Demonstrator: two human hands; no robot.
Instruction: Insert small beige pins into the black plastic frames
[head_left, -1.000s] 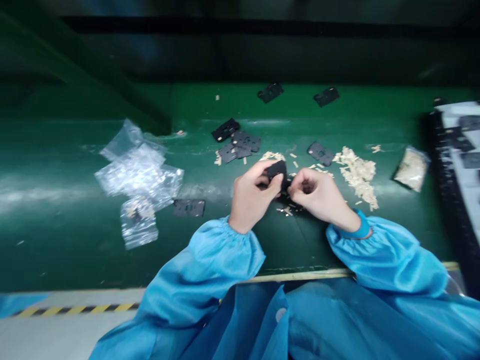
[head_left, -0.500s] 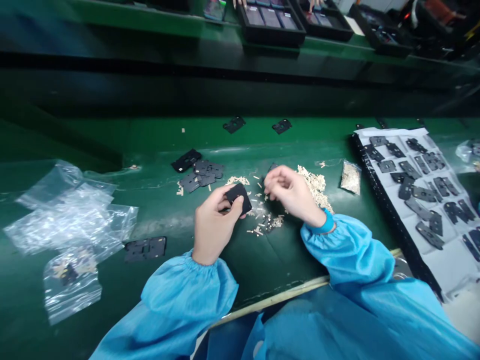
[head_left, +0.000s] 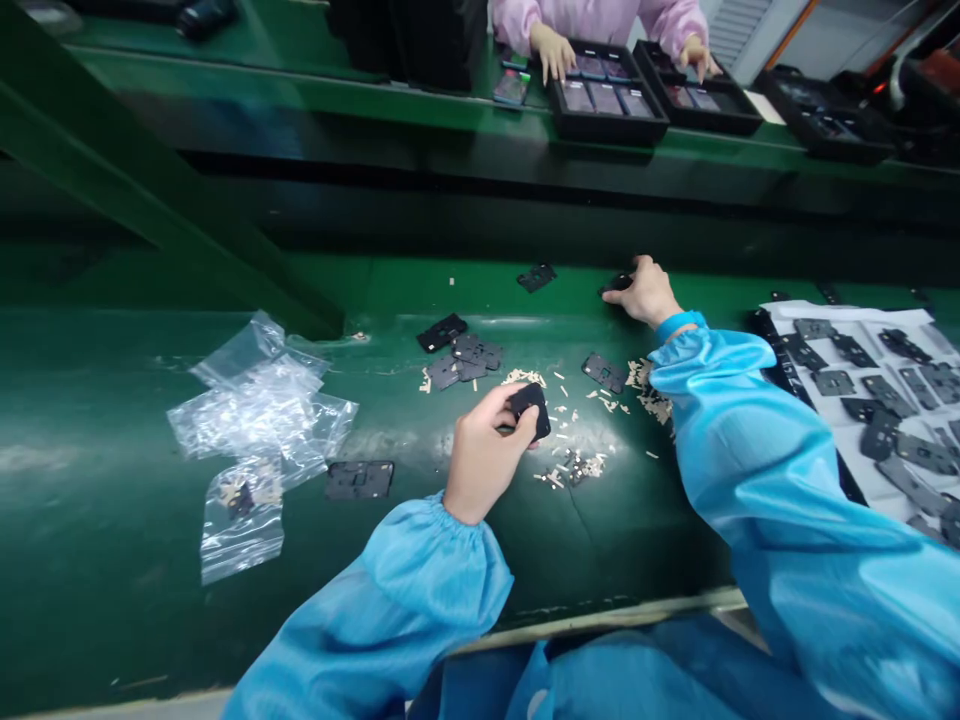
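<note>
My left hand (head_left: 486,455) pinches a black rectangular plate (head_left: 531,410) between thumb and fingers above the green belt (head_left: 187,370). My right hand (head_left: 646,293) stretches to the belt's far side, its fingers closed over a small black plate (head_left: 616,284), partly hidden by them. Several similar plates lie about, including one (head_left: 592,372) below my right wrist and a stack (head_left: 465,360) to the left. Pale shavings (head_left: 577,465) are scattered between my hands, and my blue sleeve covers some of them.
Clear plastic bags (head_left: 255,420) lie left of my hands, beside a black plate (head_left: 360,480). A white sheet (head_left: 862,350) with several black plates lies on the right. Beyond the belt, a person in pink sleeves (head_left: 600,20) handles black trays (head_left: 607,110).
My right hand has moved away from my left hand, out to the belt's far side, and closed on a small plate. The view has swung upward and right. My left hand still holds its plate.
</note>
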